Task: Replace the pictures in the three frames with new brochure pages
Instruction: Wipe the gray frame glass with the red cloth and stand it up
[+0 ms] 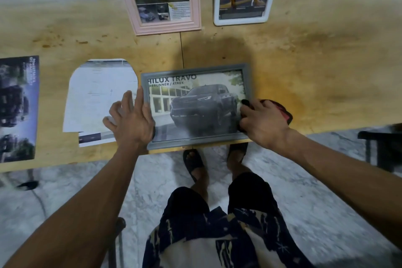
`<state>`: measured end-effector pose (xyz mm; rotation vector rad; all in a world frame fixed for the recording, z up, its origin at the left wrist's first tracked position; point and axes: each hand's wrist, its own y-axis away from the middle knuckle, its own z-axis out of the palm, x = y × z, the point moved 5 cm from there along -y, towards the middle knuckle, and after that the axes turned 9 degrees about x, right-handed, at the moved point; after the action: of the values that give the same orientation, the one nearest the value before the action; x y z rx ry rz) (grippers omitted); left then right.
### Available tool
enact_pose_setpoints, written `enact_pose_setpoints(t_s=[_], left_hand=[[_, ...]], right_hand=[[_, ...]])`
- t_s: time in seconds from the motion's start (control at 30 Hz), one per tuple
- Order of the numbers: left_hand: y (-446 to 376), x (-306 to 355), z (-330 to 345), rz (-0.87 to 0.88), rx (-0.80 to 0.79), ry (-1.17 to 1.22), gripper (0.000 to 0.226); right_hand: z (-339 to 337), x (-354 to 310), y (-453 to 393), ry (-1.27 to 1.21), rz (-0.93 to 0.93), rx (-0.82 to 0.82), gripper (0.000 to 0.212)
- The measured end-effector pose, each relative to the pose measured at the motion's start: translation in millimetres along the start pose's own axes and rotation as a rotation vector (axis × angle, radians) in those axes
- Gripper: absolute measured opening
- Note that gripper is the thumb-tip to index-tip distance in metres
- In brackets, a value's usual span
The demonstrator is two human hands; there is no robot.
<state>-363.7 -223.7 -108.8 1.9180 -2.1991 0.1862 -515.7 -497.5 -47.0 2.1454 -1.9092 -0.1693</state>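
At the table's (304, 61) near edge, grey frame (196, 108) with truck page, left hand (132, 115) fingers spread on its left side, right hand (262, 121) fingers curled around red-black object (282, 109) on its right side

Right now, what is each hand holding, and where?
Left hand steadies the grey frame at its left edge; right hand grips a red-and-black object at the frame's right edge.

The truck picture (195, 104) in the grey rectangular frame (196, 147) at the near desk edge is showing "HILUX TRAVO" in large grey letters along its far left, its first letter partly covered, and "RERUNNER / 4TREX" beneath. Print elsewhere is too blurred to read.
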Motion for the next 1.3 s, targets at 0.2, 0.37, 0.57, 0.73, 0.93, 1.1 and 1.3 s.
enact_pose_setpoints(t_s=[0.2, 0.37, 0.57, 0.73, 0.93, 1.1, 1.3], left_hand=[[0, 9, -7, -0.007, -0.046, 0.004, 0.048], [0, 12, -13, 0.005, -0.063, 0.003, 0.046], [11, 20, -23, 0.040, -0.087, 0.026, 0.048], [28, 21, -21, 0.033, -0.124, -0.064, 0.047], [33, 24, -25, -0.009, -0.137, -0.092, 0.035], [28, 28, -28, -0.084, -0.185, -0.058, 0.030], [28, 31, -29, -0.182, -0.213, 0.007, 0.031]], right_hand=[[-19, 41, -10, -0.111, 0.276, -0.155, 0.014], [-18, 102, 17, -0.321, 0.678, 0.261, 0.030], [22, 104, 29, -0.379, 0.820, 0.161, 0.056], [54, 85, 41, -0.452, 0.794, -0.054, 0.074], [41, 87, 32, -0.391, 0.830, -0.020, 0.061], [9, 58, 16, -0.301, 0.770, 0.307, 0.042], [27, 27, 8, -0.938, 1.034, 0.148, 0.042]])
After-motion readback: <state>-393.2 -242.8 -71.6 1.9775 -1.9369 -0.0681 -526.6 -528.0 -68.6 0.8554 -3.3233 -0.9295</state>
